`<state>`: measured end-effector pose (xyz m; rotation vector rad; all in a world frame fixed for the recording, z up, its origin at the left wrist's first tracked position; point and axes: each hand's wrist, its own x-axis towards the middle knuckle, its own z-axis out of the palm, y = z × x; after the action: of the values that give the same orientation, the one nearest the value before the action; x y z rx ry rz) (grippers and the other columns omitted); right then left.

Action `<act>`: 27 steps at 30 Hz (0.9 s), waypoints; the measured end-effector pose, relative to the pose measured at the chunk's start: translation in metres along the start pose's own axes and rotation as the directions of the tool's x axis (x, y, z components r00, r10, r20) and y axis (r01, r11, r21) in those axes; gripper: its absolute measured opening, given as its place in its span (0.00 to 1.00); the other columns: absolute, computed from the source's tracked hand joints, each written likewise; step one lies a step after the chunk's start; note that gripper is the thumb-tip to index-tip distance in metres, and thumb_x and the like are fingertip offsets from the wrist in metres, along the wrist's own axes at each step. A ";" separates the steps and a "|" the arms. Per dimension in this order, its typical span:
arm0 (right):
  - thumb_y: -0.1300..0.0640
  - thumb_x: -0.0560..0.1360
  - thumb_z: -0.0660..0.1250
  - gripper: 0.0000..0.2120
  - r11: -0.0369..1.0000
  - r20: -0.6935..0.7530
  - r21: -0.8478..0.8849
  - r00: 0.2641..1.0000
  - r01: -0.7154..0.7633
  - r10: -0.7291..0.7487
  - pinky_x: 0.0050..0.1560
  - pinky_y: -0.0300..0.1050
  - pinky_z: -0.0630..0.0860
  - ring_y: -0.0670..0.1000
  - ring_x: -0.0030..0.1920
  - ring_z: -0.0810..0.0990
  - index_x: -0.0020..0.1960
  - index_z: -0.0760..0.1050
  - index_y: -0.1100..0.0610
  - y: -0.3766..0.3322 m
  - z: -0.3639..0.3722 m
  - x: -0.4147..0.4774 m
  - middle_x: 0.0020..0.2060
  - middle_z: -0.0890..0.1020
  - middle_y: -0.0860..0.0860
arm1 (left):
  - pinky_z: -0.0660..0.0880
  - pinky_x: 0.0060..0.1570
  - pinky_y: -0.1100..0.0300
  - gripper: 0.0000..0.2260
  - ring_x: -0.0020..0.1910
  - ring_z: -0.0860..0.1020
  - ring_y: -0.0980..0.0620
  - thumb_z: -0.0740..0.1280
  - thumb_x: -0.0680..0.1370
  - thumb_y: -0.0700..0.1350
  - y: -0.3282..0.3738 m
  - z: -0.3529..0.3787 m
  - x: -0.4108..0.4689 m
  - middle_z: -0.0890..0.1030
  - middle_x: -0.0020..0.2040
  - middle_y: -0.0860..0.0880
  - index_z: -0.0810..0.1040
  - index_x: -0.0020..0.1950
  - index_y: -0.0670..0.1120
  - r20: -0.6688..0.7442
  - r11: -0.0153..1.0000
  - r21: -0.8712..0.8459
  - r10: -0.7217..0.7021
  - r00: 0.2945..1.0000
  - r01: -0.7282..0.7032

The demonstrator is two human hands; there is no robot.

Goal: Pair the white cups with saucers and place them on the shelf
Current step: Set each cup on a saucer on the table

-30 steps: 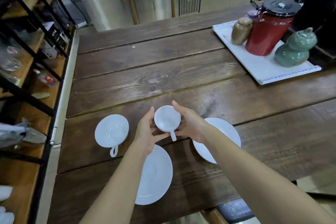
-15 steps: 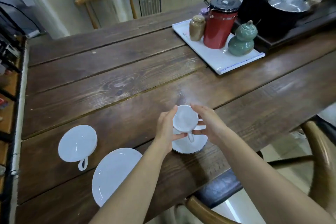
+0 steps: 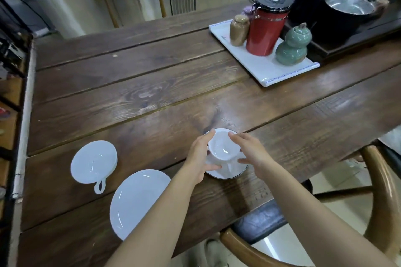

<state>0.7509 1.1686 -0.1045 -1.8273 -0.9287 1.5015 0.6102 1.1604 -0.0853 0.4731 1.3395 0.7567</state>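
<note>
A white cup [image 3: 223, 147] rests on a white saucer [image 3: 235, 172] near the table's front edge. My left hand [image 3: 198, 158] grips the cup's left side and my right hand [image 3: 249, 151] holds its right side; the cup's handle points toward me. A second white cup [image 3: 93, 163] stands alone to the left, handle toward me. An empty white saucer [image 3: 136, 199] lies in front of it, partly under my left forearm. The shelf [image 3: 10, 93] runs along the left edge, mostly out of frame.
On the wooden table [image 3: 141, 93], a white tray [image 3: 260, 67] at the back right holds a red canister [image 3: 264, 30], a brown jar [image 3: 238, 30] and a green gourd jar [image 3: 293, 45]. A dark tea tray with kettle [image 3: 347, 11] sits beyond. A wooden chair [image 3: 325, 234] stands below right.
Both hands carried the cup to the right and lowered it onto the right saucer. The view swung right, so the shelf slid toward the left edge.
</note>
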 end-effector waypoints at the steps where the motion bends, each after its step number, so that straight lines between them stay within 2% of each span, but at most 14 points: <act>1: 0.43 0.73 0.65 0.23 0.994 -0.074 -0.097 0.996 0.043 -0.050 0.46 0.46 0.70 0.52 0.55 0.74 0.63 0.72 0.55 -0.003 0.000 0.001 0.60 0.76 0.53 | 0.79 0.47 0.47 0.19 0.59 0.73 0.48 0.65 0.75 0.57 0.004 -0.003 -0.001 0.75 0.59 0.49 0.75 0.61 0.48 -0.013 0.999 0.035 0.014 1.000 -0.013; 4: 0.45 0.74 0.64 0.26 0.897 -0.241 -0.401 0.922 0.189 -0.302 0.54 0.48 0.70 0.55 0.59 0.73 0.66 0.69 0.60 -0.021 0.005 0.002 0.63 0.74 0.57 | 0.77 0.45 0.54 0.09 0.49 0.75 0.54 0.65 0.75 0.56 0.018 -0.026 -0.008 0.77 0.49 0.53 0.76 0.48 0.51 -0.095 0.976 0.158 0.168 0.981 -0.152; 7: 0.46 0.75 0.63 0.23 0.832 -0.177 -0.423 0.868 0.359 -0.464 0.51 0.47 0.70 0.50 0.54 0.75 0.65 0.69 0.58 -0.043 0.030 -0.002 0.58 0.76 0.54 | 0.78 0.51 0.48 0.09 0.46 0.79 0.52 0.64 0.76 0.55 0.034 -0.068 -0.020 0.81 0.43 0.52 0.76 0.42 0.52 -0.257 0.893 0.317 0.405 0.878 -0.319; 9: 0.46 0.75 0.63 0.21 0.819 -0.072 -0.384 0.871 0.426 -0.487 0.50 0.48 0.72 0.51 0.50 0.78 0.63 0.70 0.57 -0.056 0.061 -0.003 0.53 0.79 0.53 | 0.78 0.46 0.51 0.09 0.42 0.80 0.52 0.63 0.76 0.53 0.042 -0.103 -0.032 0.82 0.39 0.52 0.76 0.39 0.52 -0.398 0.833 0.357 0.545 0.738 -0.422; 11: 0.47 0.75 0.64 0.20 0.822 0.047 -0.328 0.877 0.466 -0.478 0.49 0.47 0.74 0.54 0.48 0.80 0.62 0.71 0.57 -0.064 0.101 -0.004 0.50 0.81 0.54 | 0.74 0.36 0.61 0.10 0.36 0.79 0.58 0.63 0.77 0.52 0.050 -0.140 -0.045 0.80 0.34 0.55 0.75 0.36 0.52 -0.556 0.776 0.402 0.629 0.544 -0.486; 13: 0.47 0.75 0.65 0.20 0.823 0.165 -0.293 0.874 0.486 -0.457 0.49 0.47 0.74 0.54 0.49 0.79 0.62 0.72 0.57 -0.065 0.144 -0.006 0.51 0.81 0.55 | 0.69 0.35 0.65 0.09 0.38 0.77 0.56 0.63 0.76 0.51 0.051 -0.180 -0.054 0.78 0.35 0.56 0.75 0.38 0.50 -0.674 0.761 0.442 0.631 0.385 -0.474; 14: 0.46 0.74 0.65 0.21 0.831 0.224 -0.272 0.872 0.485 -0.436 0.49 0.46 0.74 0.53 0.50 0.79 0.62 0.72 0.57 -0.064 0.164 -0.008 0.53 0.81 0.55 | 0.70 0.37 0.63 0.08 0.43 0.77 0.54 0.63 0.76 0.52 0.050 -0.199 -0.056 0.78 0.39 0.55 0.75 0.41 0.49 -0.714 0.779 0.433 0.604 0.354 -0.454; 15: 0.46 0.74 0.65 0.22 0.848 0.286 -0.245 0.871 0.470 -0.400 0.48 0.43 0.73 0.51 0.52 0.78 0.63 0.71 0.57 -0.062 0.184 -0.010 0.55 0.80 0.54 | 0.72 0.42 0.59 0.08 0.47 0.76 0.51 0.63 0.76 0.53 0.047 -0.216 -0.057 0.78 0.44 0.52 0.75 0.46 0.48 -0.746 0.811 0.402 0.559 0.362 -0.425; 16: 0.45 0.74 0.65 0.24 0.873 0.350 -0.219 0.871 0.435 -0.346 0.48 0.41 0.73 0.51 0.55 0.77 0.64 0.70 0.57 -0.060 0.202 -0.013 0.59 0.78 0.53 | 0.72 0.48 0.55 0.11 0.51 0.75 0.49 0.64 0.75 0.54 0.042 -0.232 -0.056 0.78 0.49 0.50 0.74 0.50 0.47 -0.767 0.853 0.350 0.498 0.404 -0.386; 17: 0.44 0.74 0.65 0.26 0.905 0.409 -0.197 0.871 0.376 -0.273 0.50 0.41 0.73 0.51 0.58 0.75 0.67 0.68 0.56 -0.059 0.217 -0.016 0.63 0.76 0.53 | 0.71 0.51 0.53 0.14 0.53 0.73 0.49 0.64 0.75 0.55 0.036 -0.245 -0.054 0.76 0.53 0.50 0.73 0.55 0.47 -0.777 0.899 0.281 0.419 0.470 -0.337; 20: 0.42 0.74 0.64 0.33 0.967 0.516 -0.187 0.855 0.174 -0.054 0.63 0.52 0.71 0.56 0.67 0.70 0.73 0.61 0.55 -0.055 0.248 -0.025 0.70 0.69 0.53 | 0.67 0.53 0.52 0.23 0.56 0.69 0.50 0.62 0.76 0.59 0.016 -0.264 -0.053 0.70 0.57 0.52 0.68 0.66 0.48 -0.694 0.980 0.028 0.160 0.702 -0.196; 22: 0.42 0.75 0.63 0.31 0.972 0.546 -0.210 0.838 0.110 0.023 0.66 0.55 0.69 0.57 0.67 0.69 0.72 0.61 0.55 -0.053 0.259 -0.027 0.69 0.69 0.54 | 0.69 0.55 0.49 0.24 0.60 0.70 0.48 0.62 0.75 0.60 0.005 -0.268 -0.052 0.71 0.59 0.51 0.67 0.67 0.50 -0.579 0.984 -0.109 0.051 0.814 -0.139; 24: 0.42 0.75 0.62 0.27 0.980 0.575 -0.190 0.816 0.062 0.060 0.66 0.58 0.70 0.57 0.64 0.71 0.69 0.65 0.56 -0.054 0.263 -0.029 0.66 0.71 0.55 | 0.73 0.55 0.47 0.22 0.60 0.74 0.47 0.63 0.75 0.60 -0.001 -0.268 -0.052 0.74 0.63 0.49 0.70 0.65 0.52 -0.455 0.969 -0.207 0.028 0.890 -0.136; 27: 0.45 0.75 0.64 0.25 0.985 0.565 -0.167 0.823 0.044 0.059 0.60 0.58 0.75 0.59 0.61 0.74 0.66 0.67 0.58 -0.055 0.263 -0.032 0.63 0.73 0.57 | 0.78 0.47 0.50 0.15 0.53 0.78 0.47 0.64 0.75 0.58 0.001 -0.263 -0.053 0.77 0.60 0.46 0.74 0.59 0.53 -0.402 0.945 -0.260 0.080 0.912 -0.198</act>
<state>0.4810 1.1781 -0.0912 -1.5008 -1.3651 2.0858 0.3504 1.0928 -0.0985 0.1828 1.5336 1.1994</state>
